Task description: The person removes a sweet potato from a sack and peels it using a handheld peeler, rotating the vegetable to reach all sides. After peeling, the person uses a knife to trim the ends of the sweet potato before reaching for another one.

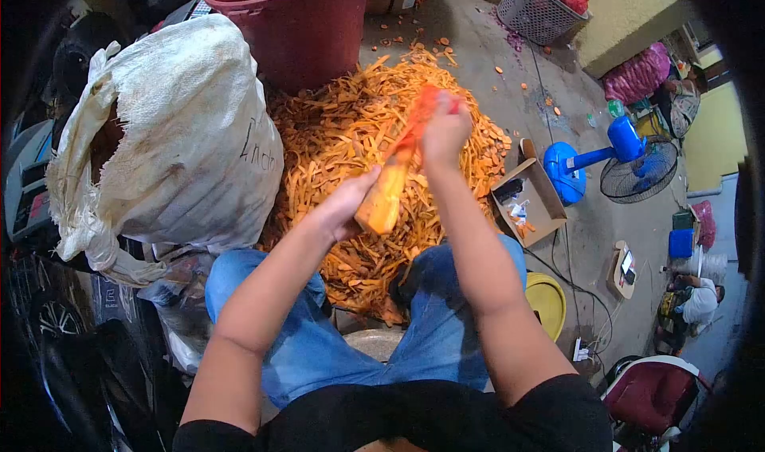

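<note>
Far left: a large off-white woven sack [183,133] stands open-mouthed and slumped, touching the heap. Beside it at the top is a dark red plastic bucket [299,21], upright at the heap's far edge.

Centre: the left hand [347,205] is clamped on the lower end of a long orange carrot [386,193], which is held tilted in the air above the knees and over a broad heap of orange peel strips [335,125] on the concrete floor. The right hand [445,133] is curled closed at the carrot's upper end. Blur hides whether it grips a blade or the carrot itself.

Right: an open brown cardboard box [542,201] lies just beside the heap, a yellow plastic bowl [550,300] sits near the right knee, and a blue floor fan [617,157] stands well apart.

Assessment: the work in hand appears to be stripping the carrot lengthwise. Done well, it calls for:
- a firm left grip kept low, with the thumb clear of the stroke line;
- strokes running away from the body along the full length;
- a slight turn of the carrot between strokes;
- the carrot kept over the heap, so strips fall there and not into the box.
</note>
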### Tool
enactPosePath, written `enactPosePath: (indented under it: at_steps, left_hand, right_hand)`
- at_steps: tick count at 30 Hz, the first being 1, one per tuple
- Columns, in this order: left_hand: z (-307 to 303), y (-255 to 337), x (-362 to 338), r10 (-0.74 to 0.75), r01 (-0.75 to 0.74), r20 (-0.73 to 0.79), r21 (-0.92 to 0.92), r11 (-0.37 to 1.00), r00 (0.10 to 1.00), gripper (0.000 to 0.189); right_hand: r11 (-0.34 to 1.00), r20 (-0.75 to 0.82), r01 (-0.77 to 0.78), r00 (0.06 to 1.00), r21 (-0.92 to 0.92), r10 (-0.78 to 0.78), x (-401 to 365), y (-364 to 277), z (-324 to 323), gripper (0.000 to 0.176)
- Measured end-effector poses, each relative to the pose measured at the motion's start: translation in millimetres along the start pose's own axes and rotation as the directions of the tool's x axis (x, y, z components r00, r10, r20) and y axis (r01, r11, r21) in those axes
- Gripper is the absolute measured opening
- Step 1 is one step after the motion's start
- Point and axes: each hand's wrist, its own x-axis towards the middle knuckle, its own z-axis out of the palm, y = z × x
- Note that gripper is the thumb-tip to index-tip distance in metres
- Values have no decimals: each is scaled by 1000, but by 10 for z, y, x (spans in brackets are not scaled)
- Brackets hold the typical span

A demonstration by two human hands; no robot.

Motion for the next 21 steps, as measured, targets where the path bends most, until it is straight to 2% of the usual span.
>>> enactPosePath:
  at_steps: [2, 4, 5, 7, 8, 10, 11, 12, 13, 15, 17, 18, 20, 21]
  left_hand:
    - [12, 16, -52, -9, 7, 24, 60, 998, 1000, 39]
    - [29, 68, -134, -36, 23, 83, 155, 988, 996, 39]
    - [24, 72, -115, -35, 21, 88, 158, 987, 996, 39]
    - [-8, 52, -43, -45, 43, -15, -102, 994, 999, 38]
    - [-39, 64, -27, -24, 25, 5, -93, 995, 1000, 37]
    - [-100, 96, 31, 4, -5, -13, -84, 996, 1000, 36]
    - [-135, 99, 73, 25, -26, -24, -66, 997, 999, 35]
    - [-178, 57, 155, 74, -79, -40, -149, 986, 996, 33]
    - [-160, 57, 168, 73, -78, -40, -147, 986, 997, 33]
    - [-123, 52, 163, 185, -198, -170, -67, 978, 968, 31]
    - [-67, 73, 108, 171, -180, -214, -25, 983, 962, 31]
    - [-78, 70, 104, 180, -177, -141, 34, 984, 974, 31]
    - [-103, 48, 97, 138, -130, -22, 216, 968, 990, 32]
    - [-69, 23, 59, 137, -130, -22, 216, 968, 990, 32]
  right_hand:
    - [995, -160, -77, 985, -57, 67, 382, 177, -169, 23]
    - [992, -295, -121, 950, -36, 105, 579, 234, -339, 23]
    - [992, -300, -118, 949, -35, 102, 590, 225, -353, 23]
    - [909, -137, -318, 922, 270, 363, 559, 94, -372, 21]
    - [924, -92, -287, 943, 251, 319, 504, 120, -291, 20]
    - [865, 145, -280, 960, 416, 240, 81, -278, -181, 19]
    - [885, 189, -256, 962, 390, 195, -104, -299, -85, 19]
    - [903, 231, -229, 961, 362, 151, -246, -303, -27, 20]
    - [903, 228, -229, 962, 363, 152, -363, -331, -31, 20]
    - [993, 410, -32, 912, 112, -17, -531, -369, -56, 19]
    - [993, 371, -49, 928, 107, 6, -500, -283, -23, 19]
    - [992, 333, -64, 943, 105, 26, -458, -247, -1, 19]
    - [994, 163, 97, 983, -44, -89, -197, -199, -27, 19]
    - [988, 37, 110, 994, -107, -106, 26, -50, -53, 19]
